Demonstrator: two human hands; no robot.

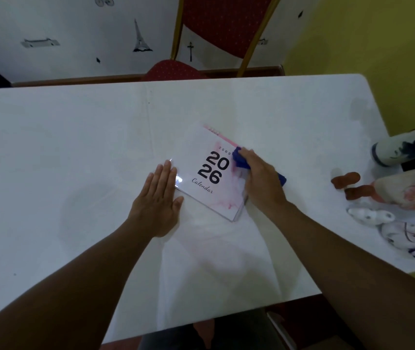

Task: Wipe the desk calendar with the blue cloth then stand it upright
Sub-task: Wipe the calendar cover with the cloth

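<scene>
The desk calendar (202,157) lies flat near the middle of the white table (75,137), its white and pink cover printed "2026 Calendar" and its pink binding at the far edge. My right hand (264,181) presses the blue cloth (241,160) onto the calendar's right side; more of the cloth sticks out behind my knuckles. My left hand (159,198) rests flat with fingers together against the calendar's left edge, palm down on the table, holding nothing.
A red chair (216,29) with a gold frame stands beyond the table's far edge. At the table's right end lie a white and blue bottle (400,150), brown figurine pieces (347,183), small white figures (370,215) and a patterned cloth (413,188).
</scene>
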